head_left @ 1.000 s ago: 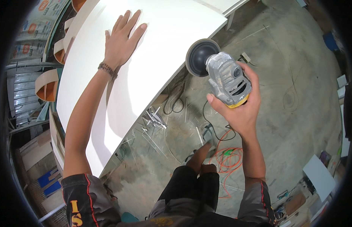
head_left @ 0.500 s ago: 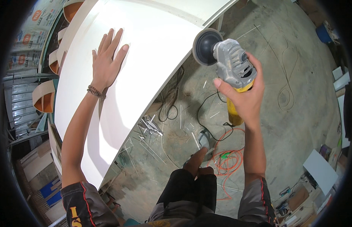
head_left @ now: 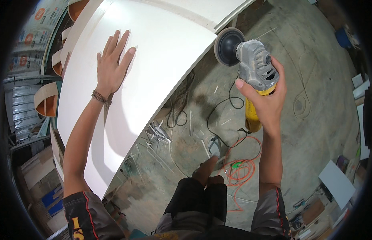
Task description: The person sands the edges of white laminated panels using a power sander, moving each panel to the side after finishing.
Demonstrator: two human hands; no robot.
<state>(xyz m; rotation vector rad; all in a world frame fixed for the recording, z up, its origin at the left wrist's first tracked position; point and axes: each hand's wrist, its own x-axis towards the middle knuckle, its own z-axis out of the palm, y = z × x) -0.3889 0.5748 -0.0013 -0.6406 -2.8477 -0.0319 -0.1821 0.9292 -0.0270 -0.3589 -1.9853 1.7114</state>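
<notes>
- The right hand (head_left: pixel 268 100) is wrapped around the angle grinder (head_left: pixel 256 64), thumb on one side, fingers on the other, where the grey gear housing meets the yellow body.
- The grinder is out over the floor at the panel's right-hand edge, its dark round disc (head_left: pixel 228 46) beside that edge; whether they touch, I cannot tell.
- It looks hard, dense and front-heavy, so a firm hold around the body, clear of the disc, should suit it; its cord may drag.
- The left hand (head_left: pixel 112 70) grasps nothing: it lies palm-down, fingers spread, on the white panel (head_left: pixel 154 80).
- The panel seems stiff, smooth and rather slippery, its glossy face easy to scratch; a flat palm well in from the edge should steady it best.
- Farther down, on the concrete floor (head_left: pixel 282 148), lie an orange coiled line (head_left: pixel 240 178) and white offcut strips (head_left: pixel 159 133).
</notes>
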